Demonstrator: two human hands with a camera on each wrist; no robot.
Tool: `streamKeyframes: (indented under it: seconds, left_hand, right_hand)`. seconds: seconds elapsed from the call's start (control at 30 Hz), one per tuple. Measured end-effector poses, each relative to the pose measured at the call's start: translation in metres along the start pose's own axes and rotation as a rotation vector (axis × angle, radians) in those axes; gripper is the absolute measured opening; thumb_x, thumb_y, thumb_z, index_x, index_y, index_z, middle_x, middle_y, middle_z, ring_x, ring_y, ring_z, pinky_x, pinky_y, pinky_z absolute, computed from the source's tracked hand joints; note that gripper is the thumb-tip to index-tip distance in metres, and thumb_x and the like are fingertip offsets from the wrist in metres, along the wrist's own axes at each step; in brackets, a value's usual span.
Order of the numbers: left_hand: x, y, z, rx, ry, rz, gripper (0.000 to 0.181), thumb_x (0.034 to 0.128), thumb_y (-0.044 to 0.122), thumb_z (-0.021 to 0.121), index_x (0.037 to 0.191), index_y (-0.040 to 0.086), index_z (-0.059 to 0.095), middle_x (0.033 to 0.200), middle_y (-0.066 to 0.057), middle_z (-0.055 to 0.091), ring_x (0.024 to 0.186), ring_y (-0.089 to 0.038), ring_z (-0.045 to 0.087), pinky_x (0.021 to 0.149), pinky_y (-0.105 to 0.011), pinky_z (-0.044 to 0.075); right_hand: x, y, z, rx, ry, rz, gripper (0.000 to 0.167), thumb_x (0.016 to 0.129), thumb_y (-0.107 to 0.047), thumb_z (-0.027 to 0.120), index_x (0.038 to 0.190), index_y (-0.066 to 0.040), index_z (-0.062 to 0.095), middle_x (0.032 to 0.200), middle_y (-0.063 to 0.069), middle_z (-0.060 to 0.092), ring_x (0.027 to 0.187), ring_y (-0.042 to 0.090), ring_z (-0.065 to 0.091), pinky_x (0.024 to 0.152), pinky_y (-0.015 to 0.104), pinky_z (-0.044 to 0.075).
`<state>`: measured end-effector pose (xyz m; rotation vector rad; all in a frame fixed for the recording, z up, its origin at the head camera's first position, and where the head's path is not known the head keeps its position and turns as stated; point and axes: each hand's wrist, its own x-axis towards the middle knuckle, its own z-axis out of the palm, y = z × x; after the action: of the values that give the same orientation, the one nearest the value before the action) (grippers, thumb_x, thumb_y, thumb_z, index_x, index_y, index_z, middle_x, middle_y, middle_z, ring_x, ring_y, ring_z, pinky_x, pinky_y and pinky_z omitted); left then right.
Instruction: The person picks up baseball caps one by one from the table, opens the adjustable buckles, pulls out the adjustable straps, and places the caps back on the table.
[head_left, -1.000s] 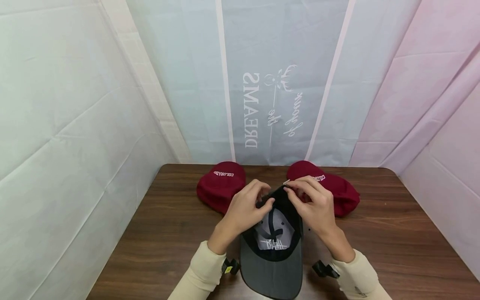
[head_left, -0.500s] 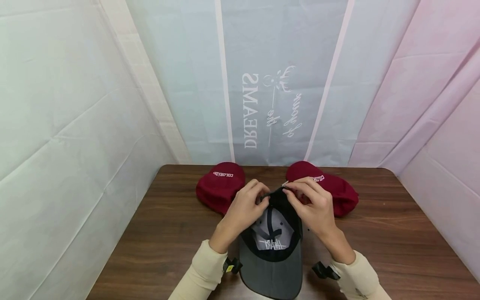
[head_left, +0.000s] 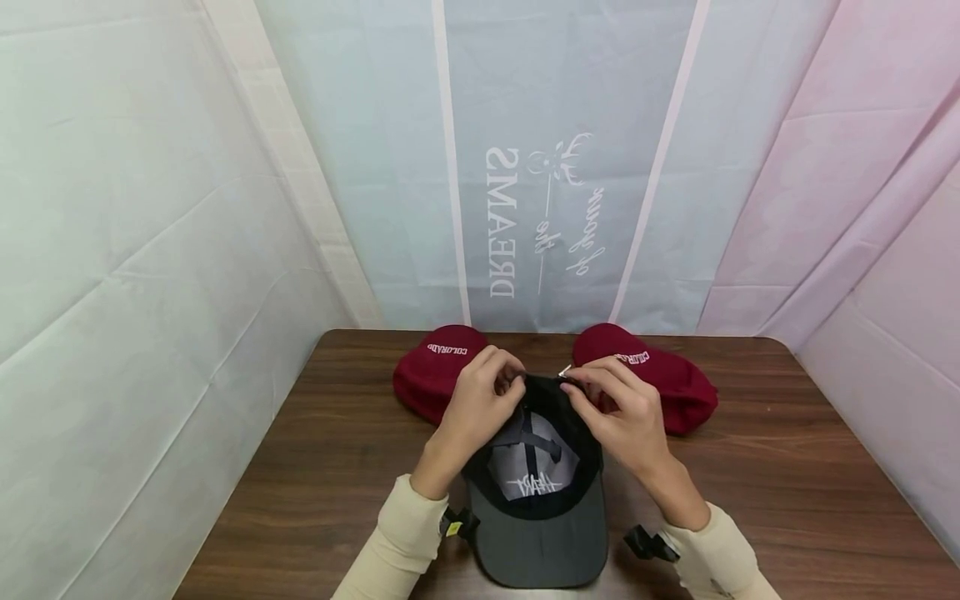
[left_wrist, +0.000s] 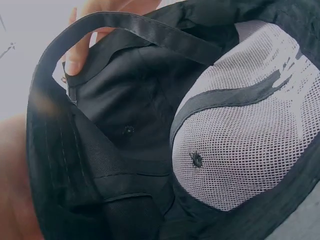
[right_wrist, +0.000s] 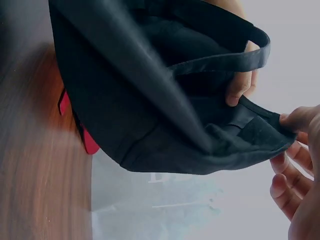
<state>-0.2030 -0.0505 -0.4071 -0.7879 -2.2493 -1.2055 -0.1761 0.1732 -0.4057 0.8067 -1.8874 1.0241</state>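
Brim [head_left: 538, 550] toward the viewer, a dark cap [head_left: 517, 475] shows its hollow over the table [head_left: 322, 492], back edge pinched by a person's left hand [head_left: 476, 400] and right hand [head_left: 626, 408]. Behind lie a red cap [head_left: 435, 379], left, and another [head_left: 678, 387], right, before a printed backdrop [head_left: 555, 83].

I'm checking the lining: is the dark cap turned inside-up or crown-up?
Inside-up, facing the head camera: the head view looks into the dark cap, showing its grey mesh from within.
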Motion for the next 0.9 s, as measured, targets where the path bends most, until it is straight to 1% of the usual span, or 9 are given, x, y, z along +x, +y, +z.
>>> streamKeyframes:
  seconds: [0.17,0.37,0.5,0.6,0.73,0.9]
  left_hand:
    - [0.0,-0.002,-0.002,0.01,0.037,-0.004,0.009,0.0932,-0.001,0.071,0.098,0.007,0.071,0.093,-0.005,0.064,0.075,-0.013,0.061,0.067,-0.022,0.056]
    - [0.001,-0.005,-0.009,0.011,0.08,-0.024,0.011,0.0922,-0.002,0.071,0.099,0.006,0.072,0.094,-0.006,0.065,0.076,-0.014,0.061,0.067,-0.023,0.056]
    - [0.002,-0.007,-0.014,0.007,0.108,-0.036,0.012,0.0924,-0.003,0.07,0.1,0.006,0.072,0.094,-0.008,0.066,0.076,-0.015,0.062,0.067,-0.024,0.058]
    - [0.002,-0.009,-0.019,0.005,0.127,-0.047,0.012,0.093,-0.003,0.07,0.101,0.006,0.073,0.096,-0.009,0.067,0.077,-0.016,0.063,0.068,-0.025,0.059]
    - [0.002,-0.012,-0.024,0.006,0.158,-0.058,0.012,0.0932,-0.002,0.071,0.102,0.006,0.073,0.097,-0.01,0.068,0.078,-0.016,0.064,0.068,-0.026,0.059]
    - [0.001,-0.015,-0.031,0.005,0.195,-0.056,0.012,0.0926,-0.002,0.071,0.102,0.005,0.072,0.097,-0.009,0.068,0.077,-0.018,0.064,0.067,-0.027,0.059]
  right_hand:
    - [-0.002,-0.001,0.002,0.017,-0.033,-0.004,0.04,0.07,0.008,0.09,0.105,-0.01,0.081,0.093,0.003,0.073,0.059,0.005,0.049,0.054,0.016,0.043]
    - [-0.006,-0.001,0.002,0.021,-0.105,0.004,0.046,0.07,0.006,0.091,0.111,-0.011,0.079,0.088,-0.001,0.068,0.057,0.005,0.051,0.053,0.015,0.045]
    - [-0.008,0.0,0.003,0.009,-0.158,0.008,0.047,0.072,0.002,0.092,0.114,-0.013,0.078,0.084,-0.003,0.066,0.058,0.004,0.053,0.053,0.015,0.045]
    - [-0.009,0.0,0.003,-0.026,-0.212,0.035,0.043,0.076,-0.005,0.092,0.115,-0.016,0.078,0.084,-0.006,0.066,0.059,0.005,0.055,0.054,0.014,0.044]
    - [-0.012,-0.001,0.003,-0.099,-0.299,0.097,0.039,0.081,-0.013,0.092,0.116,-0.021,0.079,0.087,-0.009,0.066,0.064,0.006,0.057,0.056,0.017,0.045]
    - [-0.017,0.001,0.005,-0.169,-0.378,0.14,0.035,0.08,-0.012,0.091,0.112,-0.02,0.079,0.087,-0.01,0.066,0.068,0.006,0.059,0.058,0.019,0.048]
